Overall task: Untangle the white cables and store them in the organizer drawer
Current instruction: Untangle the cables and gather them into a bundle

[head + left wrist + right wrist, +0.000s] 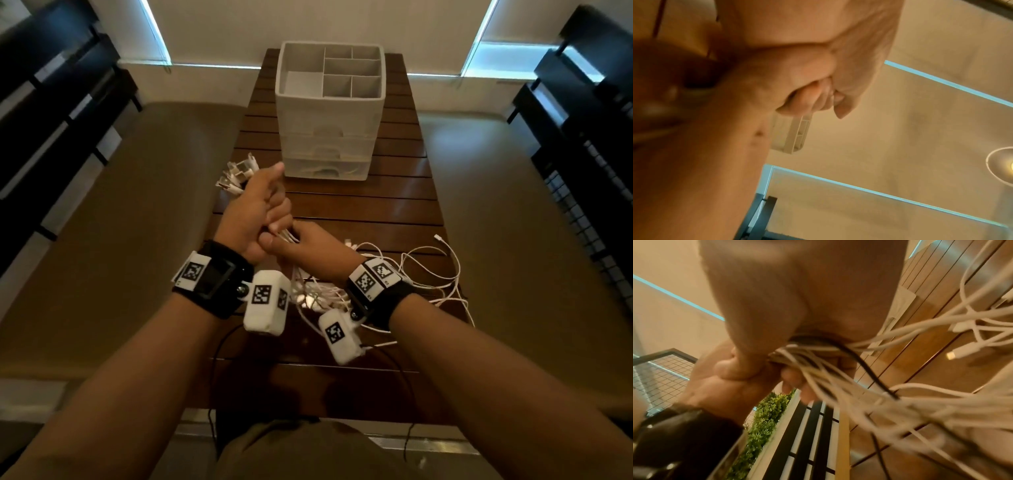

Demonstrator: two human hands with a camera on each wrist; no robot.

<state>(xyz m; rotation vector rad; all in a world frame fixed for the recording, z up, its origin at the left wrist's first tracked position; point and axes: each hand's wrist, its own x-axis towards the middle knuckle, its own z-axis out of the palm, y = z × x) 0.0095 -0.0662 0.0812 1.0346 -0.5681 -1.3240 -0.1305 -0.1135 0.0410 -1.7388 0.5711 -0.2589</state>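
My left hand [260, 205] grips a bundle of white cables, and their plug ends [236, 173] fan out past its far side. Just behind it my right hand [305, 246] curls round the same cable bundle [807, 356], with one black cable among the white. The loose tails [428, 274] spill in a tangle over the near right of the wooden table [394, 205]. The white organizer [329, 109] stands at the far middle, its three drawers shut. In the left wrist view my curled fingers [818, 97] cover the cables, with the organizer [791, 133] beyond them.
The slatted table is narrow, with beige floor [120, 222] on both sides. Dark shelving [51, 120] lines the left and a dark rack with wire mesh [589, 154] the right. A green plant box [766, 421] shows in the right wrist view.
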